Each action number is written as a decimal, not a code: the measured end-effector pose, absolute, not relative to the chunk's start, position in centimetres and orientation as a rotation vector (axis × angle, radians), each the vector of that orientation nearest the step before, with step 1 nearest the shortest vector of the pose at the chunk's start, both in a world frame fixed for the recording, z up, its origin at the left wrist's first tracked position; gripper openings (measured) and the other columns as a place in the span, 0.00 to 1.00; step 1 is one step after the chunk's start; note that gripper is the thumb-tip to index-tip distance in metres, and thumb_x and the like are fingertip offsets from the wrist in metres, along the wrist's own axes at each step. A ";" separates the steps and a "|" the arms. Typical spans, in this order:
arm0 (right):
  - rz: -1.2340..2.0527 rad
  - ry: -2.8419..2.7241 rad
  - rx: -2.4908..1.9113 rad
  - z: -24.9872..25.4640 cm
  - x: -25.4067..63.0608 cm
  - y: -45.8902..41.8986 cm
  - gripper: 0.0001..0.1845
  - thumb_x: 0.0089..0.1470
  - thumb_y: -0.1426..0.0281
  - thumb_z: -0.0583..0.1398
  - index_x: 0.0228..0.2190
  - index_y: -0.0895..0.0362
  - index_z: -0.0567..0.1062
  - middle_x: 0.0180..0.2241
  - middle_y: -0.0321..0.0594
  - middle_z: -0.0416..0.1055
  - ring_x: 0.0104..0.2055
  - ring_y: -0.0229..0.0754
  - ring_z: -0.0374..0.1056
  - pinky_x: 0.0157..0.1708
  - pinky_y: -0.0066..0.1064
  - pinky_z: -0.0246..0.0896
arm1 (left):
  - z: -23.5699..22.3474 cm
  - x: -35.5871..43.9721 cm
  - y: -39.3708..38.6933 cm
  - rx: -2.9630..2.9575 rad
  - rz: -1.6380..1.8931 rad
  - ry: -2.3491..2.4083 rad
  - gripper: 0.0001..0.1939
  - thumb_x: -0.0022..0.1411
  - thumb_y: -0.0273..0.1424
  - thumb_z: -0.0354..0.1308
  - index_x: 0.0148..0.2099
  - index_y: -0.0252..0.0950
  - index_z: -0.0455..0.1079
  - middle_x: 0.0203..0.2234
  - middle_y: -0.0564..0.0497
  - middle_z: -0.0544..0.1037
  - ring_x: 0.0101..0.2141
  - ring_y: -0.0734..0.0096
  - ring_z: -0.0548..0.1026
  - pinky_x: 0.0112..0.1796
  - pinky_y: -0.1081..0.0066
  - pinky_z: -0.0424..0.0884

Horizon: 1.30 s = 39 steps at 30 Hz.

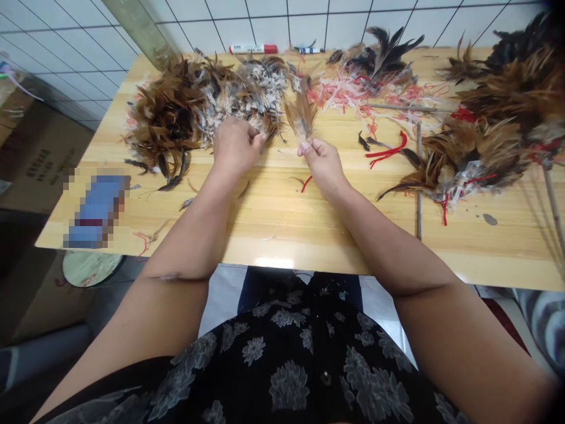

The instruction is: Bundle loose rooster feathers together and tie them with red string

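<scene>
My right hand [324, 165] pinches a small bunch of brown feathers [302, 115] by the base between thumb and fingers, with the tips fanning away from me. My left hand [238, 144] rests at the near edge of a heap of loose feathers [172, 106], brown on the left and grey-white toward the middle. Its fingers are curled, the thumb closed against them on feathers at the heap's right side. Exactly how many feathers it grips is hidden. Between my hands lies bare wooden tabletop [273, 200].
Feather dusters [481, 147] with thin sticks lie on the right. Red and white plastic strips [339, 91] are heaped at the back. Red strands [388, 150] lie nearer. A red-and-white marker [253, 49] lies by the tiled wall. A pixelated blue object [97, 209] sits left; cardboard boxes [48, 153] stand beyond.
</scene>
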State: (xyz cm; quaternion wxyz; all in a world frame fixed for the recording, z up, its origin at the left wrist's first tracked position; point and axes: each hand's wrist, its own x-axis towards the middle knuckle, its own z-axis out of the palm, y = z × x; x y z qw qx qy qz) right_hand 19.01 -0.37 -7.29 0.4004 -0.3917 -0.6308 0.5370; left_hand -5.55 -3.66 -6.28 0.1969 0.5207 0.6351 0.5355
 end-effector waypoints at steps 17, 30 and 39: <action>1.338 -1.601 -0.965 -7.9 18.8 -0.2 0.26 0.82 0.54 0.69 0.31 0.51 0.75 0.28 0.30 0.58 0.35 0.40 0.59 0.42 0.35 0.57 | -3.9 -3.3 -5.4 1.100 1.405 1.578 0.25 0.79 0.20 0.80 0.34 0.40 0.72 0.23 0.59 0.72 0.34 0.73 0.79 0.36 0.73 0.71; 1.281 -1.689 -0.960 -8.4 19.1 0.1 0.26 0.81 0.48 0.70 0.34 0.52 0.79 0.32 0.33 0.71 0.39 0.41 0.66 0.47 0.34 0.66 | -2.1 1.8 -7.2 0.786 1.271 1.262 0.25 0.74 0.28 0.90 0.33 0.37 0.76 0.25 0.54 0.81 0.22 0.75 0.78 0.25 0.79 0.73; 1.282 -1.714 -0.981 -7.8 19.0 -0.3 0.29 0.76 0.45 0.74 0.31 0.51 0.79 0.31 0.33 0.76 0.38 0.42 0.68 0.49 0.35 0.70 | -2.4 1.9 -7.3 0.799 1.255 1.250 0.19 0.75 0.25 0.88 0.36 0.35 0.82 0.29 0.50 0.86 0.23 0.75 0.78 0.24 0.80 0.74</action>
